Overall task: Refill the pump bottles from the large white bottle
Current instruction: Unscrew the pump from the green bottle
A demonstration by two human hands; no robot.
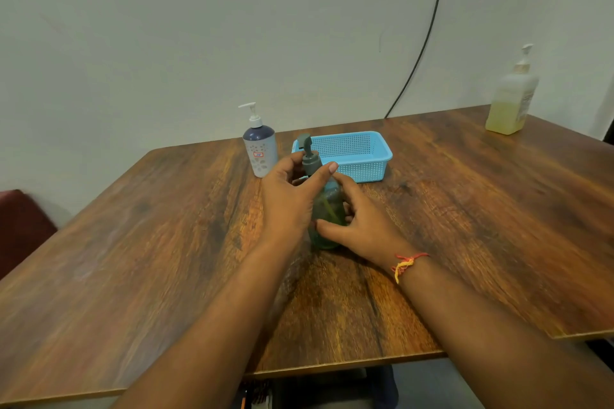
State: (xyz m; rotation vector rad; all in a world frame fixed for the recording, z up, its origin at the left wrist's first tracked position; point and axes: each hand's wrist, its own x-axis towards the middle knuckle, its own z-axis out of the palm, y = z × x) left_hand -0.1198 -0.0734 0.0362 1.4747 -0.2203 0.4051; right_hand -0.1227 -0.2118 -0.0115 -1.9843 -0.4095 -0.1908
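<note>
Two hands gripping a green pump bottle (327,206)
The left hand (289,199) is pinching its grey collar (310,164), the right hand (362,226) wrapping the half-hidden body; the large white bottle (511,100) is standing far right on the worktop (166,242).

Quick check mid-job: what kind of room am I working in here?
Probably a plain indoor room, maybe an office or break area: a wood-grain table against a bare wall, a black cable running down it, and a red seat at the left.
</note>
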